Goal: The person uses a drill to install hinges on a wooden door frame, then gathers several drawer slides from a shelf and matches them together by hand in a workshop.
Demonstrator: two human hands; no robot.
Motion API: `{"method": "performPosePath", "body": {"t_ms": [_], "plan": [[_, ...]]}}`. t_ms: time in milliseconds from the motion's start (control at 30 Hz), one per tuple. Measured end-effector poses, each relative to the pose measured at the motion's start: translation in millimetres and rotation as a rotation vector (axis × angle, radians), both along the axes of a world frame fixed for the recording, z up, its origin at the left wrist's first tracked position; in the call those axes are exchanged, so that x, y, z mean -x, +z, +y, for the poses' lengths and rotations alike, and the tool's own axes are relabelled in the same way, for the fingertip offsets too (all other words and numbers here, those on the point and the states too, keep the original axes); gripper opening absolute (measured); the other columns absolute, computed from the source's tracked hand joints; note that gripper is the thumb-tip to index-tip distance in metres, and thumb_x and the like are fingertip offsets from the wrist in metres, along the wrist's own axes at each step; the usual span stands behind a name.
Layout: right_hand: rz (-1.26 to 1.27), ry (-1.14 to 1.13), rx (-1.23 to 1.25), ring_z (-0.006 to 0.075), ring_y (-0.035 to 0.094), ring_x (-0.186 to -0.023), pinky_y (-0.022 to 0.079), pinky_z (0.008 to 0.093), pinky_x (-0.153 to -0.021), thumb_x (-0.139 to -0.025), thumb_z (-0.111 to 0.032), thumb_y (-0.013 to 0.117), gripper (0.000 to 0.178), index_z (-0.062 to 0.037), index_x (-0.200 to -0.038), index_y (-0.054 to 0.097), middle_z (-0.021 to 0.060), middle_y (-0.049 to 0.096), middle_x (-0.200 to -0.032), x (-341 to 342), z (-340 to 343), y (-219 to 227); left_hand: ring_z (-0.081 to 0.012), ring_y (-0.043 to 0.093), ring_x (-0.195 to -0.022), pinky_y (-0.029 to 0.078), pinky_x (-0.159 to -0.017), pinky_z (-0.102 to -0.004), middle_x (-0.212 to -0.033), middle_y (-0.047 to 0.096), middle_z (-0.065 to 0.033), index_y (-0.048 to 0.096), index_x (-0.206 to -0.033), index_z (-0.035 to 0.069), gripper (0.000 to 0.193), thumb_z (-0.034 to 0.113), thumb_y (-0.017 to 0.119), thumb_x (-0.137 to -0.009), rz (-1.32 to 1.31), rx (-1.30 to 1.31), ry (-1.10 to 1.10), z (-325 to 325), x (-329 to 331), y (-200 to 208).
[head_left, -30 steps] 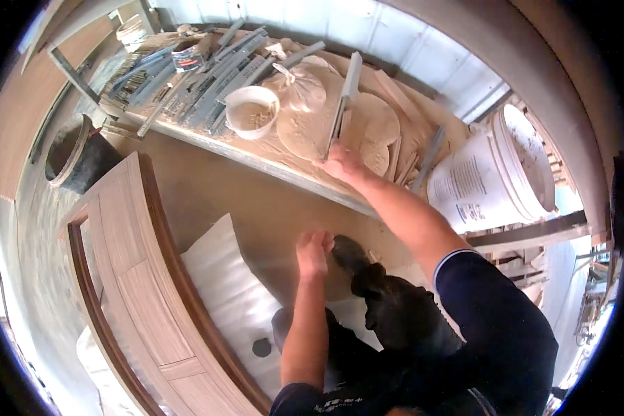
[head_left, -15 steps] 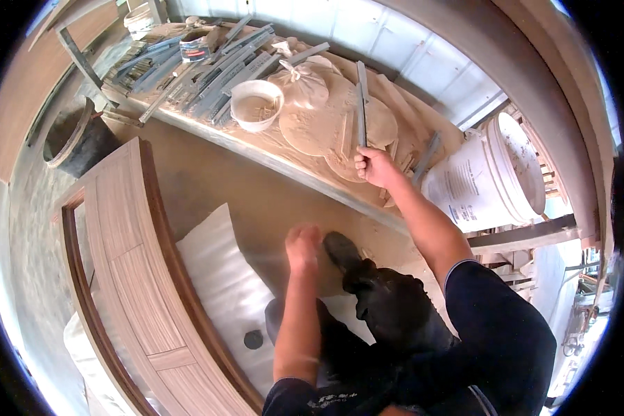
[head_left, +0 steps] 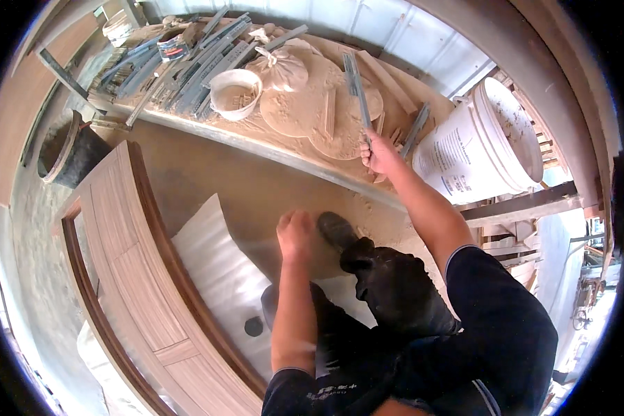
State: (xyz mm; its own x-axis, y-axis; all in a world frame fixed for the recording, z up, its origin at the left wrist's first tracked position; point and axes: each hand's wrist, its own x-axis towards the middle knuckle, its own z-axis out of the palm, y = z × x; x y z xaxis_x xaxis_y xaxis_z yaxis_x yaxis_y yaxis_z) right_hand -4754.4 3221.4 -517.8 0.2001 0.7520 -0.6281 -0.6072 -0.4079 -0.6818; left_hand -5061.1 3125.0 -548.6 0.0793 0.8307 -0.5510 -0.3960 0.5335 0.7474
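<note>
My right hand (head_left: 383,154) is closed around the lower end of a grey metal drawer slide (head_left: 358,90), which points up and away over the dusty bench. Lower and to the left, my left hand (head_left: 295,234) hovers above the floor with its fingers curled; whatever they may hold is hidden. A wood-grain panel (head_left: 142,256) with a darker brown frame lies left of my left hand. Between them spreads a white sheet (head_left: 218,270) bearing a dark round spot.
Sawdust covers the long bench (head_left: 187,128). On it are a pile of metal slides (head_left: 208,66), a white bowl (head_left: 234,93), a tied cloth bag (head_left: 282,71) and wood strips. A large white bucket (head_left: 471,149) stands at right, a black bucket (head_left: 73,149) at left.
The drawer slide has turned in my right hand and shows more of its slotted face. My left hand has shifted slightly up and left, and the whole view has tilted a little.
</note>
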Motion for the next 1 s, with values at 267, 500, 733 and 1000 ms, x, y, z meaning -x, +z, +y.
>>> {"method": "performPosePath", "body": {"t_ms": [267,500,733,1000], "plan": [[-0.262,0.178,-0.130,0.0079,0.041,-0.052,0.030,0.0282,-0.045,-0.103,-0.043,0.054,0.034,-0.0171,-0.083,0.047,-0.0054,0.045,-0.065,23,-64,-4,-0.0116,0.057,-0.077,0.050,-0.069,-0.0283,-0.090,0.060,-0.0031,0.059,-0.115,0.000,0.024,0.016,0.063,-0.096,0.101,-0.151,-0.050,9,-3,17],[-0.793,0.507,-0.119,0.0106,0.052,-0.065,0.042,0.0323,-0.059,-0.097,-0.027,0.063,0.025,-0.0051,-0.086,0.059,-0.0034,0.055,-0.070,30,-160,81,-0.0166,0.061,-0.096,0.052,-0.087,-0.0354,-0.107,0.064,-0.0056,0.059,-0.117,0.006,0.038,0.040,0.060,-0.100,-0.153,-0.320,-0.005,73,-5,66],[-0.944,1.135,-0.120,0.0078,0.052,-0.068,0.042,0.0318,-0.059,-0.095,-0.025,0.065,0.023,-0.0029,-0.087,0.065,-0.0022,0.058,-0.071,14,-147,127,-0.0373,0.050,-0.128,0.030,-0.110,-0.0686,-0.130,0.059,-0.0153,0.058,-0.121,0.007,0.078,0.074,0.062,-0.081,-1.008,-0.327,0.253,118,86,104],[-1.182,0.777,-0.486,0.0147,0.055,-0.066,0.042,0.0335,-0.059,-0.098,-0.025,0.061,0.021,-0.0067,-0.088,0.061,0.0002,0.057,-0.071,-40,-73,67,-0.0471,0.024,-0.146,0.015,-0.116,-0.0693,-0.155,0.036,-0.0259,0.064,-0.125,0.005,0.074,0.069,0.050,-0.090,-1.149,-0.333,0.117,40,110,94]]}}
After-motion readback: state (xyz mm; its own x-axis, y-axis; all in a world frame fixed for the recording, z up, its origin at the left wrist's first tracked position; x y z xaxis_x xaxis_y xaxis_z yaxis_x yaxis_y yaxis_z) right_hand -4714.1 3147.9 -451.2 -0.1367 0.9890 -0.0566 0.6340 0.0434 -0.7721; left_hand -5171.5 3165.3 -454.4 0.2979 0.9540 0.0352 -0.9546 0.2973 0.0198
